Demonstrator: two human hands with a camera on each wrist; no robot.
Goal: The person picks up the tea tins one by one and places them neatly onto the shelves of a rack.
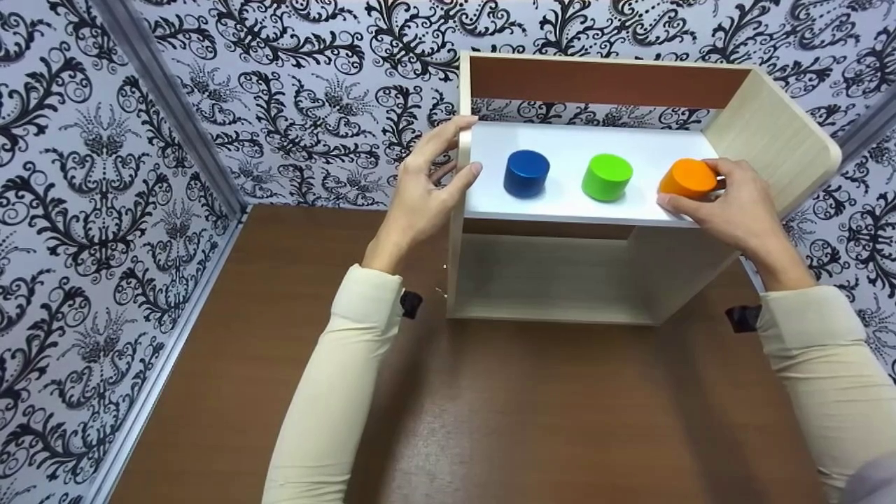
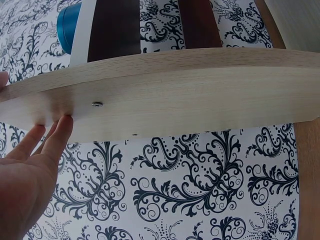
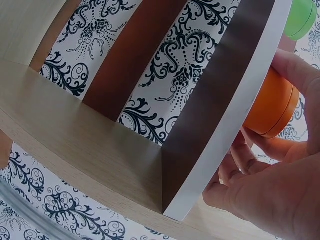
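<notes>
A small shelf unit (image 1: 553, 316) with pale wood panels stands against the wall. On its white upper shelf (image 1: 560, 208) are a blue cylinder (image 1: 526, 173), a green cylinder (image 1: 607, 178) and an orange cylinder (image 1: 689, 178), in a row from left to right. My right hand (image 1: 743, 206) holds the orange cylinder at the shelf's right end, thumb at its front. A thin seam runs round that cylinder in the right wrist view. My left hand (image 1: 423, 185) grips the left side panel (image 2: 190, 92), fingertips against its outer face and thumb over its edge.
Below the white shelf is a lower compartment (image 1: 546, 276). The right side panel (image 1: 777, 140) rises beside my right hand. Brown floor (image 1: 532, 413) spreads in front, and patterned walls (image 1: 301, 91) stand behind and to the left.
</notes>
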